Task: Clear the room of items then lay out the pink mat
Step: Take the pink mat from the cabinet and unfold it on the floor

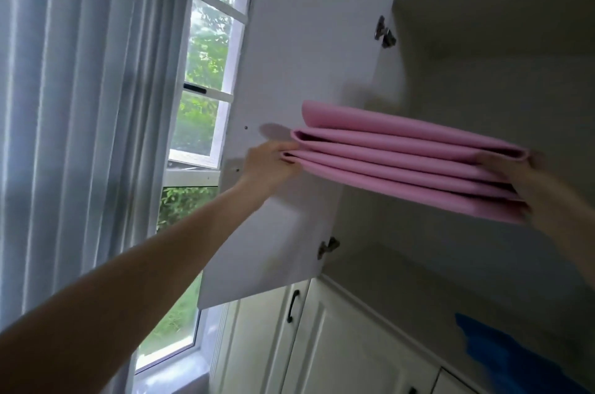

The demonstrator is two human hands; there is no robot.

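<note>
The pink mat [402, 158] is folded into several stacked layers and held level in the air, in front of an open white cupboard. My left hand [272, 165] grips its left folded end, fingers pinching the lower layers. Its right end is held by my right hand [528, 187], with the thumb on top. The mat hangs between the open cupboard door [299, 71] and the cupboard's interior [483, 88].
The door stands swung out to the left, in front of a window [206, 71] with pale curtains [80, 104]. Below are shut lower cupboard doors [322, 345] with black handles. A blue item [502, 358] lies at the lower right on the cupboard shelf.
</note>
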